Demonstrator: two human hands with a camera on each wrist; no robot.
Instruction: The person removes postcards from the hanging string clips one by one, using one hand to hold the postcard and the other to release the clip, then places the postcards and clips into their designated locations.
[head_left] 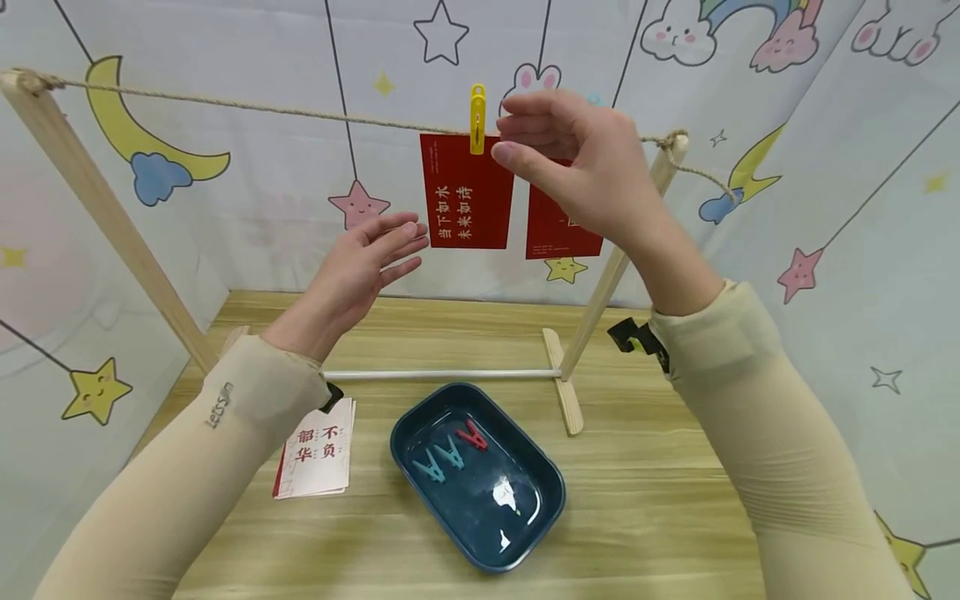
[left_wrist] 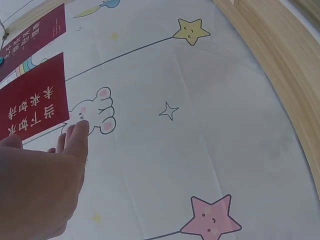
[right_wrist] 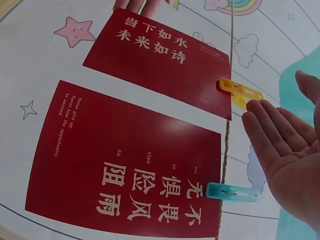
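Observation:
A red card [head_left: 472, 196] with white characters hangs from a twine line [head_left: 300, 112], held by a yellow clothespin [head_left: 477, 121]. Just right of that clothespin is my right hand [head_left: 592, 158], fingers extended and apart from it in the right wrist view. Lower down, my left hand [head_left: 367, 262] is beside the card's left edge with its fingers loosely stretched; it holds nothing. A second red card [right_wrist: 125, 165] hangs to the right under a teal clothespin [right_wrist: 232, 192]; in the head view my right hand partly covers it.
A dark blue tray [head_left: 525, 529] on the wooden table holds two teal clothespins [head_left: 438, 458] and a red clothespin [head_left: 472, 435]. Left of it lies a stack of cards [head_left: 322, 450], partly behind my left sleeve. Wooden posts [head_left: 112, 217] carry the line, joined below by a white rod [head_left: 442, 375].

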